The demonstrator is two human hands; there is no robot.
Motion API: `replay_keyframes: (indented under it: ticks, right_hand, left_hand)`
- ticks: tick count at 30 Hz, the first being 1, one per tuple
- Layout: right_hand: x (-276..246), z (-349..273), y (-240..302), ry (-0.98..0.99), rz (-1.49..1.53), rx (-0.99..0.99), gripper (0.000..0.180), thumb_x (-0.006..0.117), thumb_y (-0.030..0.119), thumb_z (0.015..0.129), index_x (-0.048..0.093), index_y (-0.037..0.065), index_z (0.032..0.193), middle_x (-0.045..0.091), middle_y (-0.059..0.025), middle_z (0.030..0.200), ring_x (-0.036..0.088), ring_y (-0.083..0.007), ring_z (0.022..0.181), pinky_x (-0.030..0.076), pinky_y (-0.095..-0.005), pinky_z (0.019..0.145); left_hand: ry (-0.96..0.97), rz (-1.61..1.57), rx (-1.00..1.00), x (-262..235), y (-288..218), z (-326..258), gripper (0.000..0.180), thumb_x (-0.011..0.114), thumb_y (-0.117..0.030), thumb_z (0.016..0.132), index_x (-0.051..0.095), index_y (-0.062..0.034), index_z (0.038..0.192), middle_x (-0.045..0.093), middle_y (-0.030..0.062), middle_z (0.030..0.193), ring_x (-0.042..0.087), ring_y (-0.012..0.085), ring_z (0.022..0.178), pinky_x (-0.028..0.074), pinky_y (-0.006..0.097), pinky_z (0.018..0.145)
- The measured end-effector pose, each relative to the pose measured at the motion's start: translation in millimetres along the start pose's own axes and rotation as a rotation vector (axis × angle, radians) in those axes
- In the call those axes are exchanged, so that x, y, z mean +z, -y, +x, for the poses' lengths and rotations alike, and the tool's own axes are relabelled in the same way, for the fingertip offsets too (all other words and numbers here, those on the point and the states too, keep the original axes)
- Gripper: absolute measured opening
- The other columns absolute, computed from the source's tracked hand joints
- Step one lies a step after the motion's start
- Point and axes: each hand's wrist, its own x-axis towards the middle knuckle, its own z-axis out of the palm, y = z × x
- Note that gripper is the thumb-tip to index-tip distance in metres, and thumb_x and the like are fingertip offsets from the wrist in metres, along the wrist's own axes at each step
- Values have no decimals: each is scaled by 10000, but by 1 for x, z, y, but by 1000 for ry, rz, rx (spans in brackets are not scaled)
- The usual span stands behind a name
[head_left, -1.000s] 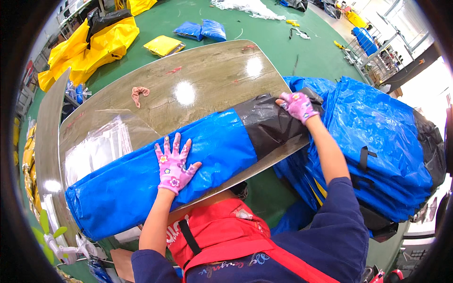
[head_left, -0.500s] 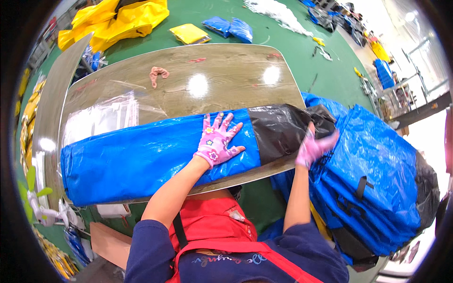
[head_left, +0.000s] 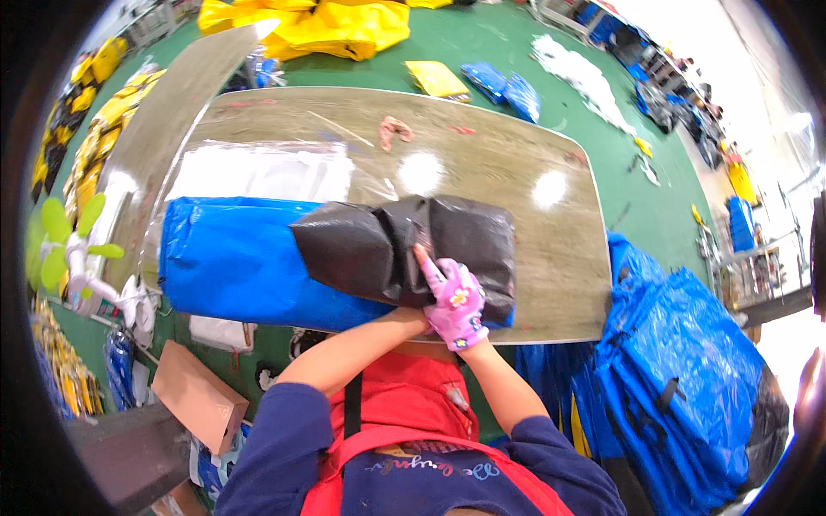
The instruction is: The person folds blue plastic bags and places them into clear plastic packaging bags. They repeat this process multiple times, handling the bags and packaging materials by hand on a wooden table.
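Observation:
A long blue bag or cover (head_left: 232, 258) lies flat on the wood-grain table, its black end section (head_left: 473, 232) folded back leftward over the blue part. My right hand (head_left: 458, 303), in a pink flowered fingerless glove, rests on the black fold. Its forefinger stretches forward and the other fingers are partly hidden. My left forearm (head_left: 366, 348) comes in from the lower left and reaches the same spot, crossing at the right wrist. The left hand itself is hidden around the right hand and the fold, so its fingers do not show.
Clear plastic bags (head_left: 258, 172) lie behind the blue piece on the table (head_left: 551, 284). A pile of blue covers (head_left: 680, 378) stands at the right. A green-bladed fan (head_left: 76, 249) and a cardboard box (head_left: 198, 396) are at the left. Yellow packs (head_left: 437, 79) lie on the floor beyond.
The black end, stretched out to the right before, is now folded left over the blue part. My right hand has moved left onto it. My left hand, flat on the blue before, is now hidden.

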Motion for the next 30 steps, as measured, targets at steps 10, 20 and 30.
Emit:
replay_keyframes:
  ticks: [10, 20, 30]
  right_hand:
    - [-34, 39, 43, 512, -290, -59, 869, 650, 601, 732, 373, 194, 1448, 537, -166, 1150, 524, -313, 1072, 369, -492, 958]
    - [71, 58, 70, 199, -84, -149, 798, 433, 685, 834, 381, 180, 1450, 290, -141, 1527, 219, -290, 1433, 47, -615, 1119]
    - [85, 77, 96, 231, -124, 71, 523, 409, 499, 942, 549, 156, 1312, 593, -137, 1245, 465, -257, 1264, 148, -600, 1089]
  left_hand:
    - [171, 459, -183, -253, 73, -49, 574, 604, -466, 821, 541, -141, 1290, 433, 112, 1427, 360, 382, 1325, 177, 571, 1116]
    - [-334, 732, -980, -325, 198, -131, 720, 589, -467, 869, 413, 3, 1386, 401, 243, 1417, 303, 379, 1360, 178, 496, 1137]
    - [-11, -1113, -1577, -422, 268, -173, 811, 654, -565, 822, 429, -24, 1384, 564, 177, 1294, 592, 318, 1121, 495, 476, 947]
